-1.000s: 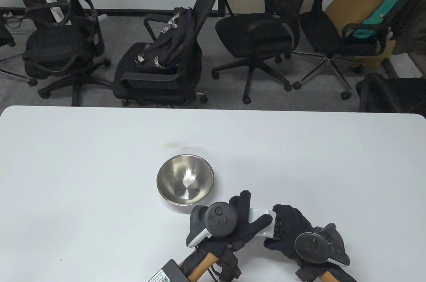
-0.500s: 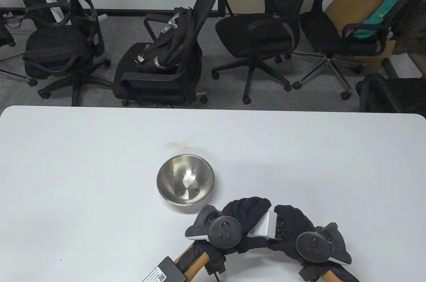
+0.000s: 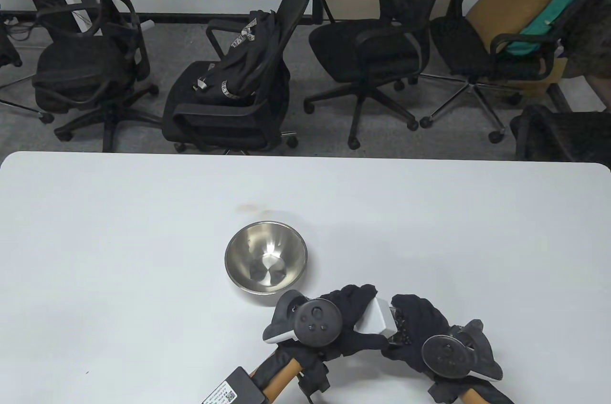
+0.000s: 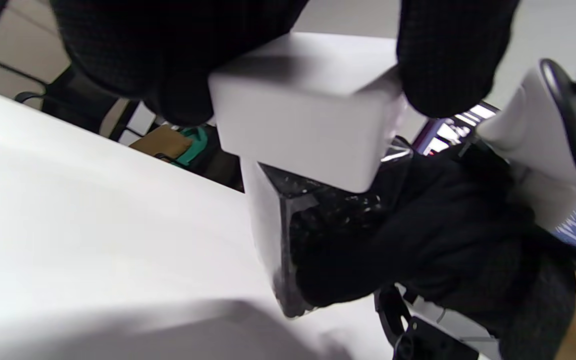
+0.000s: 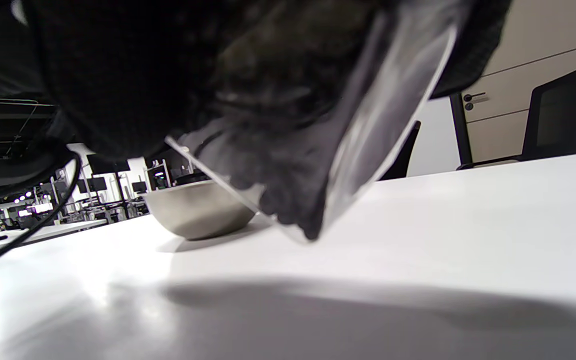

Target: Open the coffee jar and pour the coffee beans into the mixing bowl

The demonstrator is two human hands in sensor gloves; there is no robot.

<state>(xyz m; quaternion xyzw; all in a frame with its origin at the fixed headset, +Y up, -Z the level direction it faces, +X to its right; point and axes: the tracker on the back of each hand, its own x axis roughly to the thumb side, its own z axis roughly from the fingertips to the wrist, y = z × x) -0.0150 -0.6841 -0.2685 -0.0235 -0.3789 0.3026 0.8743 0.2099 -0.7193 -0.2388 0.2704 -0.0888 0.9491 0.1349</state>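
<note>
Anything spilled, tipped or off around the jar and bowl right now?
No spill visible. The coffee jar is tilted in the right hand, its bottom corner near the table. The left hand grips its white lid, which sits askew. The mixing bowl stands upright, empty.

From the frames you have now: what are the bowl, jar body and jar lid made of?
Mixing bowl: looks like brushed stainless steel, grey with a bright glare spot inside.
Jar body: clear, rigid, plastic or glass, can't tell; dark beans show through.
Lid: opaque white, matte, probably plastic, boxy with rounded edges.
</note>
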